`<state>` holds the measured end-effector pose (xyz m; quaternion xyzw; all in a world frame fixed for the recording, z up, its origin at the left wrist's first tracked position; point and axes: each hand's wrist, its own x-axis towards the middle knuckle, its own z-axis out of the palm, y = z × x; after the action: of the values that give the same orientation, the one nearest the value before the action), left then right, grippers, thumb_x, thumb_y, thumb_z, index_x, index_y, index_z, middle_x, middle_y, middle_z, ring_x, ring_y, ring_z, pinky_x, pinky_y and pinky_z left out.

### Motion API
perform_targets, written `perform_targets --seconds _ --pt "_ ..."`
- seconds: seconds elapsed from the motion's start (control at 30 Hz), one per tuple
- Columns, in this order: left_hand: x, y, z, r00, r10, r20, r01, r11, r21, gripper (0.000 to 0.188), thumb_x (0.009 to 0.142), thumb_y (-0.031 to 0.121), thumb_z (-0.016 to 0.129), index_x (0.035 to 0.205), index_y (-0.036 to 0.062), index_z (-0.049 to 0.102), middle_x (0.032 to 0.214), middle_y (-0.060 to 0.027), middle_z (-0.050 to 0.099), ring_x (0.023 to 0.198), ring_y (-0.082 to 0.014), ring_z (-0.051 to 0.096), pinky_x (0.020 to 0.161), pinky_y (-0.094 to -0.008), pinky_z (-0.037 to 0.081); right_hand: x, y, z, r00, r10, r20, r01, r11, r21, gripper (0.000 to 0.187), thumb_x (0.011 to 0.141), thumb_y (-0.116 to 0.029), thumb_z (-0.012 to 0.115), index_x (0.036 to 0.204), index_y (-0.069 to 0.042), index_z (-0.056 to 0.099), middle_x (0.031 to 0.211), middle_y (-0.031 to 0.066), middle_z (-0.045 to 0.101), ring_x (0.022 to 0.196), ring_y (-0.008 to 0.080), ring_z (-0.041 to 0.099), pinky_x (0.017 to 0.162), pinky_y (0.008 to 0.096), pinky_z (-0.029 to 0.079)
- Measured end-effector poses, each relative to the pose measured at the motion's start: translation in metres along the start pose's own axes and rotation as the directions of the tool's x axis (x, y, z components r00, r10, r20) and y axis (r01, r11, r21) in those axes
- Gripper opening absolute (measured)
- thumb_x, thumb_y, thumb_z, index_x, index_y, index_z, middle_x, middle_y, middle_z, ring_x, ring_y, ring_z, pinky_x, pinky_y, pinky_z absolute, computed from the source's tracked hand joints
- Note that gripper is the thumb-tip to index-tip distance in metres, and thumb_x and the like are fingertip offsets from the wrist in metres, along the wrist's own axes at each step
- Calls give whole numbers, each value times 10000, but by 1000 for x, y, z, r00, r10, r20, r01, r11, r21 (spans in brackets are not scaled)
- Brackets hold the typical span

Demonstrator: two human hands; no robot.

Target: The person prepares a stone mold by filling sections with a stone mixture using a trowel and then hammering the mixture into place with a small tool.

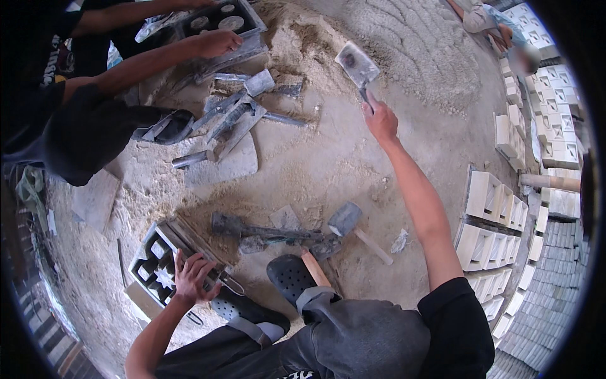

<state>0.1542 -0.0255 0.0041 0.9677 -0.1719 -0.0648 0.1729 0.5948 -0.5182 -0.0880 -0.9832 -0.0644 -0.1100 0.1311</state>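
Note:
My right hand [380,121] is closed round the handle of a square-bladed trowel [357,65], held out at arm's length by the sand pile. Its pale blade has a dark patch. My left hand [193,276] lies with fingers spread on the edge of a metal block mould [156,249]. That mould has dark recesses round a star-shaped centre and stands on the ground left of my feet. A wire loop handle sticks out beside my left hand. The hand covers part of the mould's near side.
Pale sand [429,57] is heaped at the far side. A mallet [346,219] and dusty metal tools lie before my feet. More tools and a flat plate [230,161] lie further off. Another person, at left, handles a second mould [252,22]. Cast blocks [492,202] line the right.

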Motion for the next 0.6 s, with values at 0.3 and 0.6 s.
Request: perform_targets --seconds 0.3,0.6 --pt "-2 -2 1 1000 1 2 -1 1000 10 592 679 413 784 1187 137 657 1065 -39 635 1190 -269 572 1182 -661 183 -14 -6 7 999 41 8 -41 999 23 434 964 -320 616 1389 -236 595 822 148 653 770 366 672 655 500 531" --pt "-2 -2 1 1000 -12 19 12 1000 -5 583 684 427 784 1180 148 660 1073 -39 642 1196 -266 573 1182 -658 182 0 -43 -18 999 31 20 -29 997 -75 466 963 -291 617 1424 -264 558 839 142 654 742 359 675 632 498 537"
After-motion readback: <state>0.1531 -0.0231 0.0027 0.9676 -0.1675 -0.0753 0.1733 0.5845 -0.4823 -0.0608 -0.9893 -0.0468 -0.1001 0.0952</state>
